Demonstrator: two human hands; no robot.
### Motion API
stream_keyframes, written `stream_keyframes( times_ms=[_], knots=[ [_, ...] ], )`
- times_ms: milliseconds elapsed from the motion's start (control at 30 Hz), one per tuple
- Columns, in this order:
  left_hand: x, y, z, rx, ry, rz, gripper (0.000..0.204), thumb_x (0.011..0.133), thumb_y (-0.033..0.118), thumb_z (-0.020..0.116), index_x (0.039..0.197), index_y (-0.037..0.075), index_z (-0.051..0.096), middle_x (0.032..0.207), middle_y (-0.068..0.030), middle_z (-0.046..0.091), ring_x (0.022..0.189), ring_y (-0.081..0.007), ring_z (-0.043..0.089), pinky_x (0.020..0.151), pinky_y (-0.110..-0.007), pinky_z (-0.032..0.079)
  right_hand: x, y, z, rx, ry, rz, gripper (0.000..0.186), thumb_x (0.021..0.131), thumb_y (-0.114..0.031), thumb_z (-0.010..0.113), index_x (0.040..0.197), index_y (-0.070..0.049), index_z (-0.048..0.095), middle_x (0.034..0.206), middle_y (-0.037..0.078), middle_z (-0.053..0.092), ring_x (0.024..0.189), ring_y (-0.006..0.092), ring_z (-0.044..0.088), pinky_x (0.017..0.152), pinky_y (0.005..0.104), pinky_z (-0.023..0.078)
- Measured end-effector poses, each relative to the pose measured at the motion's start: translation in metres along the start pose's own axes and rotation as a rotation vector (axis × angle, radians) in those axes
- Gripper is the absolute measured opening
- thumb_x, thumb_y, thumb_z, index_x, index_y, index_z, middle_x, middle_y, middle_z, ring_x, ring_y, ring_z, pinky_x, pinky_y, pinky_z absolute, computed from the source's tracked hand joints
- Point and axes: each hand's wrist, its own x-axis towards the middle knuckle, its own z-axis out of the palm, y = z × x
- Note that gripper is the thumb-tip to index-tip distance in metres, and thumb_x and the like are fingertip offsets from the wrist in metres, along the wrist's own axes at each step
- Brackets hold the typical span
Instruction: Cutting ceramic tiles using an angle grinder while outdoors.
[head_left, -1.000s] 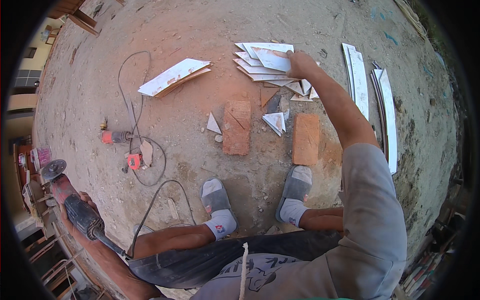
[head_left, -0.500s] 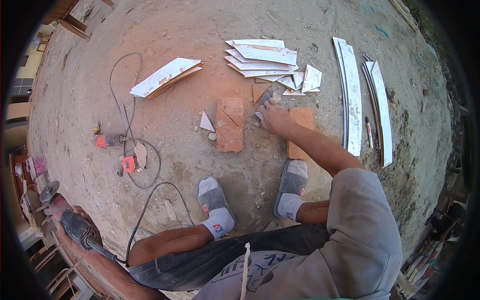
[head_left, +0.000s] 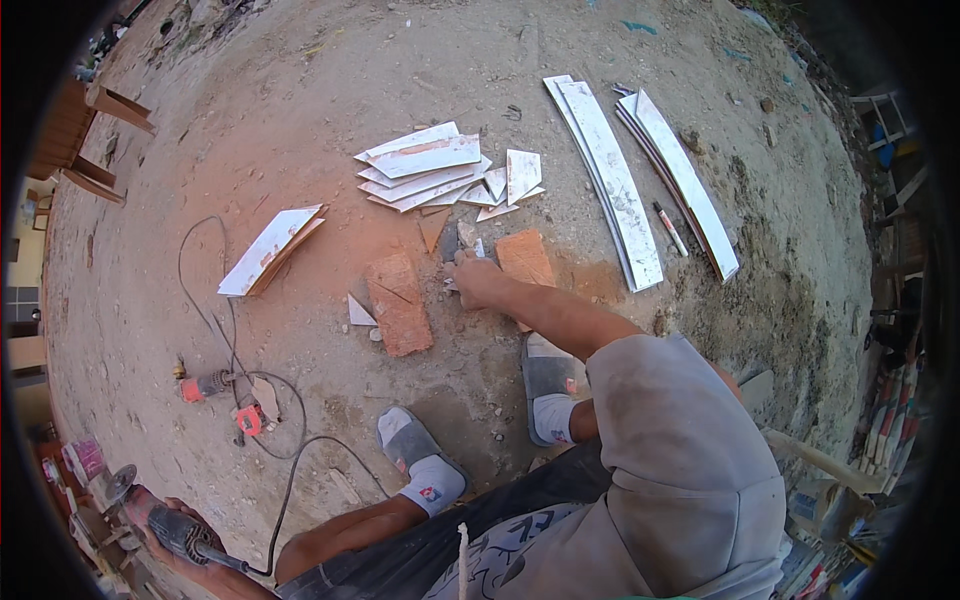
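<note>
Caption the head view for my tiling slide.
Right hand reaches small tile offcuts between two red bricks; left hand holds a corded angle grinder.

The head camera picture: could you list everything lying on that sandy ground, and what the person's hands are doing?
Bricks: two, reddish, flat on the ground in the middle, one partly under the arm.
Tile pieces: a stack of white strips, plus small offcuts beside it.
Single tile: one, white, left of the bricks.
Long strips: two bundles, white, upper right.
Marker: one, dark, between the bundles.
Cable: one, black, looping at left.
Plug parts: red and orange, on the cable.
Slippers: two, grey, on the feet.
Angle grinder: one, dark, lower left.
Left hand: holds the grinder.
Right hand: on small pieces between the bricks.
</note>
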Motion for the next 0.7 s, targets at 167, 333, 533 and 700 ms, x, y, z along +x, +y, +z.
stream_keyframes(
  times_ms=[167,333,533,700],
  knots=[
    [0.006,0.0,-0.007,-0.005,-0.025,0.009,0.049,0.093,0.032,0.064,0.128,0.002,0.048,0.11,-0.0246,0.06,0.087,-0.032,0.068,0.078,-0.04,0.063,0.001,0.028,-0.05,0.019,0.075,-0.005,0.048,0.072,-0.011,0.068,0.118,0.001,0.057,0.117,0.021,0.056,0.119,0.0362,0.055,0.093,0.0448,0.052],
    [0.01,-0.001,-0.002,-0.059,-0.045,-0.006,0.047,0.092,0.029,0.065,0.127,0.002,0.049,0.11,-0.0243,0.061,0.092,-0.0322,0.068,0.08,-0.041,0.062,-0.003,0.067,-0.129,-0.055,0.34,0.21,0.053,0.078,-0.017,0.068,0.126,-0.001,0.053,0.127,0.021,0.052,0.123,0.037,0.052,0.098,0.0453,0.051],
    [0.022,-0.002,0.005,-0.102,-0.157,0.043,0.05,0.092,0.028,0.065,0.129,-0.001,0.048,0.114,-0.0235,0.06,0.097,-0.0325,0.066,0.084,-0.042,0.061,-0.059,0.061,-0.196,-0.118,0.303,0.2,0.053,0.082,-0.015,0.064,0.133,-0.004,0.052,0.132,0.022,0.053,0.122,0.0362,0.056,0.097,0.0453,0.051],
    [0.025,0.0,0.007,-0.199,-0.267,0.135,0.058,0.09,0.026,0.067,0.135,-0.003,0.044,0.117,-0.0232,0.058,0.103,-0.0321,0.064,0.09,-0.042,0.058,-0.151,0.076,-0.165,-0.133,0.032,0.113,0.043,0.08,-0.018,0.064,0.12,-0.001,0.062,0.109,0.022,0.067,0.106,0.0366,0.065,0.086,0.0468,0.054]
  ],
)
